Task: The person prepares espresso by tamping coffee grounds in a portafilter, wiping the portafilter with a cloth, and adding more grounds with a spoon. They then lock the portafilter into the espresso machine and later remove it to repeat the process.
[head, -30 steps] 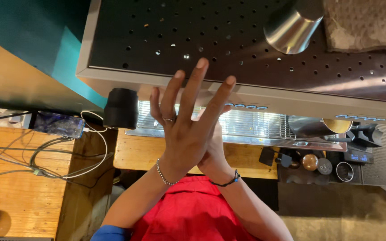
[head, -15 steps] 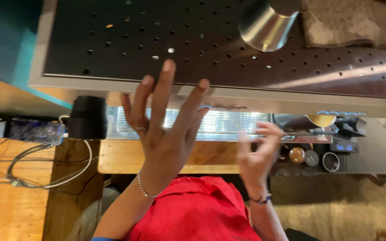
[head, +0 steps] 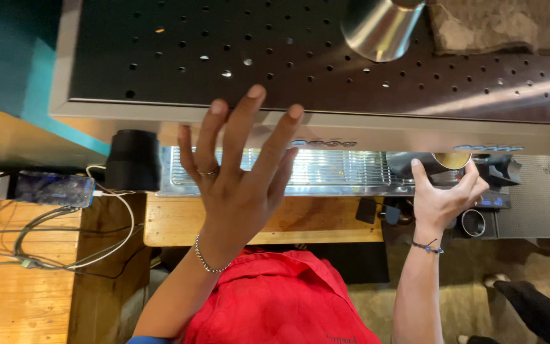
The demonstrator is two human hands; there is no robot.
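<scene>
My left hand (head: 237,181) is raised in front of the espresso machine (head: 160,70) with its fingers spread wide and nothing in it; it wears a ring and a chain bracelet. My right hand (head: 444,200) reaches low to the right, fingers apart, cupped just under a portafilter (head: 444,159) with a brown-filled basket and a dark handle. Its thumb lies against the handle; I cannot see a firm grip. The metal drip tray grate (head: 332,169) runs between the two hands.
A steel milk pitcher (head: 377,28) and a brown cloth (head: 498,25) sit on the machine's perforated top. A black cylinder (head: 133,159) stands at the left, beside a phone (head: 52,189) with cables on the wooden counter (head: 7,280). A small metal cup (head: 472,223) sits below the right hand.
The hands were pressed together a second ago. My right hand has dropped away to the right, down to the portafilter. My left hand stays raised and spread.
</scene>
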